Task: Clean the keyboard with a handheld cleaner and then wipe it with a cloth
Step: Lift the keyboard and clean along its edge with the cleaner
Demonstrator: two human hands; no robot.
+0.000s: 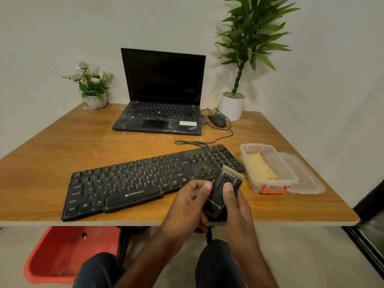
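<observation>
The black plastic handheld cleaner [217,201], with a short beige brush nozzle [232,173] at its far end, is held in the air above the near right corner of the wide black keyboard [135,179]. The keyboard lies slanted on the brown wooden table [83,138].

I judge the cleaner to be light and stiff, with a hard smooth shell that may slip a little in the palm. The brush looks soft and should bend on the keys. The best place to hold the cleaner is around the thick middle of the body, with the thumb free for the oval switch. The keyboard is flat, rigid and probably light, so it may slide when the brush pushes on it.

The right hand [236,206] wraps the cleaner from the right side, with the thumb resting on the switch. The left hand [187,202] has its curled fingers closed on the left side and the near end of the body.

The folded yellow cloth [262,168] lies in the clear plastic box [291,179], just to the right of the keyboard.
</observation>
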